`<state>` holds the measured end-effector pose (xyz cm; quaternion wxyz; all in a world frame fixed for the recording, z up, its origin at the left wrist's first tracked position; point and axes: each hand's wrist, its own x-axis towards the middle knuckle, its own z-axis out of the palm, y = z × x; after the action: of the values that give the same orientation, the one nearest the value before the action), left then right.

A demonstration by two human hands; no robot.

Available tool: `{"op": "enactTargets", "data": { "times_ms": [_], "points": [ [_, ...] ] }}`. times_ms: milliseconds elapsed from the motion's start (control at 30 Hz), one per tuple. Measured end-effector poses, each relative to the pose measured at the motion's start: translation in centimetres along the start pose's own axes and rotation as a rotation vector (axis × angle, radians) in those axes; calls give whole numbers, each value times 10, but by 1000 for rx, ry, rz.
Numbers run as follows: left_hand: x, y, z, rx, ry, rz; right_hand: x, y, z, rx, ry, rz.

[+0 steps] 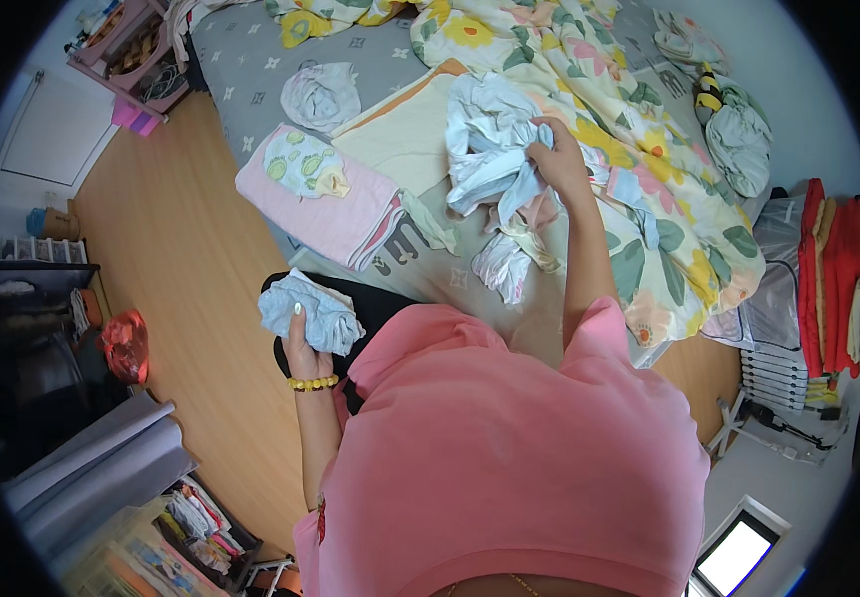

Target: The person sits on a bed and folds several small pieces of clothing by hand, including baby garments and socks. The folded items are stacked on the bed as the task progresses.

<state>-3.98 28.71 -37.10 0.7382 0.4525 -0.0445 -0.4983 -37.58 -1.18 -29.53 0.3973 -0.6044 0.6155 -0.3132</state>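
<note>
A bundled light-blue cloth (pixel 312 307) rests in my left hand (pixel 306 351), held above my lap with the thumb across it. My right hand (pixel 558 158) pinches the edge of a pale blue garment (pixel 486 142) in a crumpled heap on the bed. Below that heap lie a small white garment (pixel 503 265) and some peach and cream cloth. A folded pink towel (pixel 310 205) sits to the left, with a green-patterned baby garment (pixel 303 166) on top. Behind it a cream cloth with an orange edge (pixel 400 142) is spread out.
A floral quilt (pixel 594 82) covers the bed's right side. A crumpled white cloth (pixel 321 97) lies on the grey sheet (pixel 228 45). Wooden floor (pixel 168 246) runs along the left, by a red plastic bag (pixel 125 347) and shelving. Red clothes (pixel 836 283) hang at right.
</note>
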Motion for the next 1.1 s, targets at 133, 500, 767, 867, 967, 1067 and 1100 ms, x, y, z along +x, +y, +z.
{"op": "enactTargets", "data": {
  "times_ms": [133,500,767,867,967,1067,1100],
  "points": [
    [-2,0,2,17,17,-2,-8,33,17,-795,307,-6],
    [-4,3,4,39,50,-23,-110,34,78,-900,-407,-21],
    [-5,0,-6,43,49,-43,-106,72,101,-616,-338,-371],
    [-3,1,-1,29,43,-36,-102,55,107,-396,-290,-400],
    [-1,5,2,24,42,-26,-97,49,123,-481,-410,-366],
    [5,9,-23,-34,87,-57,-118,56,146,-669,-552,-402],
    [6,12,-25,-55,103,-60,-121,63,155,-762,-580,-417]
  ]
}}
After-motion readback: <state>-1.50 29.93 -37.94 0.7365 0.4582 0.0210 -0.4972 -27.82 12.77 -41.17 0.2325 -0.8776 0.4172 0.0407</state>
